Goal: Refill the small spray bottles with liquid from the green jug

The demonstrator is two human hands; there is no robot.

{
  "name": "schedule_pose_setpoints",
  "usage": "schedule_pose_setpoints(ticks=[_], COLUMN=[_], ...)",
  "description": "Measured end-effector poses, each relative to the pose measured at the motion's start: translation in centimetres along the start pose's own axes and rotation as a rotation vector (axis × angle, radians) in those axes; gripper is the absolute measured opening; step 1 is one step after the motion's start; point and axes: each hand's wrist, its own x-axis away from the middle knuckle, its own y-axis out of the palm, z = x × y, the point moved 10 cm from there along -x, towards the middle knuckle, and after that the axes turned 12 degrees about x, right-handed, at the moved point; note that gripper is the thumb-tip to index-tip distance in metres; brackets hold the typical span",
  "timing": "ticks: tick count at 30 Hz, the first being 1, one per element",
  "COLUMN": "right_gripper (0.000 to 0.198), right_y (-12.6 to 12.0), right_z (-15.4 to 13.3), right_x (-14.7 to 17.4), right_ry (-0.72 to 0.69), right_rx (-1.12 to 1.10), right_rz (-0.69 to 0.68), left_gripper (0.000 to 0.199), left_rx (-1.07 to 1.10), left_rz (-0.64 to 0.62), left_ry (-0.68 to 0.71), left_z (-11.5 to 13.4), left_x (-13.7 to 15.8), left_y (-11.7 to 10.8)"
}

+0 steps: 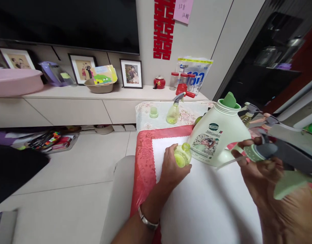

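My left hand [169,166] is wrapped round a small yellow-green see-through bottle [183,156], whose neck is uncapped. Liquid seems to show inside it. Over on the right, my right hand [262,169] grips a grey and green spray head [265,150], with its thin dip tube pointing left. Between the hands stands a large white detergent jug [211,134] with a green spout in its open mouth. Behind it, a second spray bottle [173,113] with its grey trigger head on stands upright beside a pale green cap [153,112].
A white sheet [201,196] covers the table over a red cloth [145,159]. More spray bottles [248,115] stand behind the jug. Along the wall cabinet are lidded glass jars [173,81], a red pot [159,82], framed photos [131,74] and a pink basin [16,82].
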Motion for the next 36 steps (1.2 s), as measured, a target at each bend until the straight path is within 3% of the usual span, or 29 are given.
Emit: schedule_pose_setpoints(ticks=[4,9,13,19,26,36], right_gripper=[0.043,0.05,0.057,0.039,0.042,0.045], right_y=[1.2,4.6,6.4,8.6,12.2,12.7], right_z=[-1.1,-4.6,-5.5,-1.5,5.5,6.6], right_x=[-1.6,-1.7,-2.0,-1.2,2.1,3.2], right_ry=[0.057,0.015,0.027,0.106,0.271,0.256], right_rx=[-0.306,-0.28,-0.26,-0.291,-0.253,-0.194], right_rz=[0.116,0.11,0.101,-0.006,-0.249,-0.345], left_gripper=[0.077,0.078,0.078,0.08,0.075,0.069], left_rx=[0.003,0.01,0.004,-0.008,-0.051,-0.108], left_rz=[-0.049,-0.031,-0.024,0.012,0.007,0.039], left_ry=[-0.002,0.012,0.024,0.067,0.12,0.2], left_z=[-0.2,-0.5,-0.3,-0.1,0.4,0.9], left_x=[0.0,-0.1,0.0,0.0,0.0,0.2], left_y=[0.4,0.2,0.3,0.3,0.4,0.5])
